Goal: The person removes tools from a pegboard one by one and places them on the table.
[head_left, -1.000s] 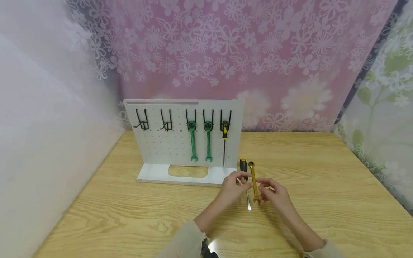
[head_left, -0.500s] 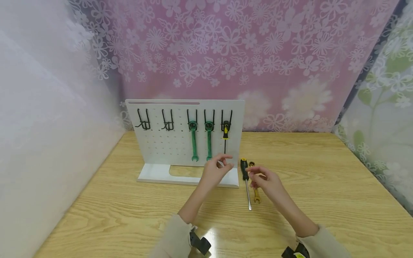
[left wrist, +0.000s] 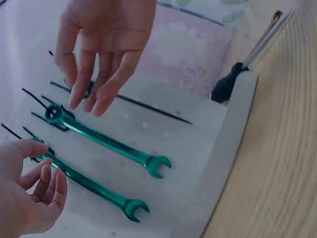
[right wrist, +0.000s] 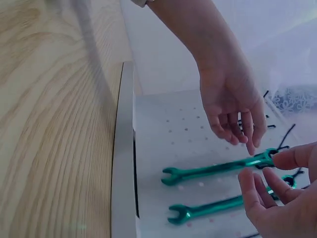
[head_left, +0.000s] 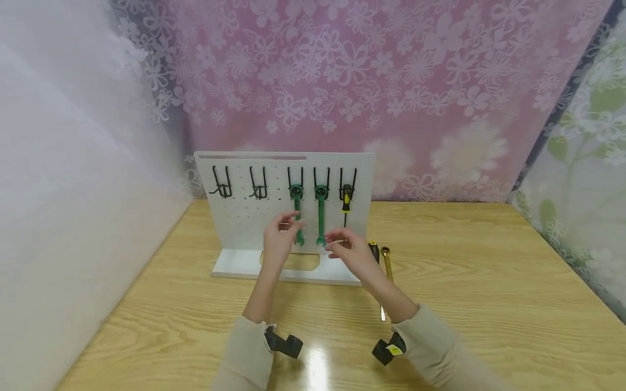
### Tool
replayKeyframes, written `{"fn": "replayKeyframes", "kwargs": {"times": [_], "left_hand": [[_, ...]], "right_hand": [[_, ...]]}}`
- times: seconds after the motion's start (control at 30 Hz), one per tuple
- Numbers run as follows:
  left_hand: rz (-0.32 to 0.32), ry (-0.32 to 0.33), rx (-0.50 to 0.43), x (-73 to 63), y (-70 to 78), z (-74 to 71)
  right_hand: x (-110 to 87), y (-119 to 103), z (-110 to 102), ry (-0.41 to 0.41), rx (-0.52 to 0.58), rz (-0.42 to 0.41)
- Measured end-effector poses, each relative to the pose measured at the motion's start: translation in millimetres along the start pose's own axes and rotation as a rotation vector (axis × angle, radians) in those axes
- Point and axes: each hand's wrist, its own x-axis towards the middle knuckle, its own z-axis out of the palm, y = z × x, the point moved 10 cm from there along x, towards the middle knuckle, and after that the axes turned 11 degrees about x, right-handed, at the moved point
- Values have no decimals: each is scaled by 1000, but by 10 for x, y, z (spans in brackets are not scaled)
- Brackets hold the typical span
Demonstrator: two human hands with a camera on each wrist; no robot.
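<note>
Two green combination wrenches hang by their ring ends on a white pegboard [head_left: 237, 225], a left wrench [head_left: 296, 203] and a right wrench [head_left: 321, 214]. In the head view my left hand [head_left: 277, 241] overlaps the left wrench's shank, fingers loosely bent and holding nothing. My right hand [head_left: 356, 256] is by the right wrench's lower jaw end, also with nothing in its relaxed fingers. The left wrist view has both, the left hand [left wrist: 29, 191] low and the right hand [left wrist: 109, 34] above. A small black-and-yellow screwdriver [head_left: 346, 202] hangs on the rightmost hook, its shaft tip hidden by the right hand.
Right of the board, a larger black-handled screwdriver [head_left: 374, 251] and a gold wrench [head_left: 386, 259] lie on the wooden table [head_left: 464, 304], partly covered by the right forearm. Two bare hooks, a far-left hook [head_left: 222, 184] and its neighbour hook [head_left: 259, 184], sit on the board.
Both hands have moved left, away from the larger screwdriver and gold wrench on the table, and now stand before the hanging green wrenches. The tools have stayed in place.
</note>
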Motion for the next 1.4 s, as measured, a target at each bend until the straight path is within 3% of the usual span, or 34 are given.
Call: {"fn": "replayKeyframes", "kwargs": {"times": [0.13, 0.3, 0.5, 0.7, 0.9, 1.13, 1.4], "left_hand": [[-8, 32, -38, 54, -101, -45], [9, -25, -110, 72, -174, 52], [11, -59, -88, 66, -187, 130], [-22, -51, -45, 56, -222, 109], [-40, -57, 2, 38, -222, 79], [-30, -87, -14, 27, -172, 71], [6, -116, -45, 26, -81, 54]], "right_hand": [[165, 114, 173, 25, 3, 24], [320, 310, 329, 41, -38, 52], [422, 451, 423, 46, -118, 81], [415, 509, 471, 5, -242, 83], [366, 471, 490, -17, -350, -7], [304, 356, 502, -14, -406, -83], [240, 317, 526, -42, -422, -64]]}}
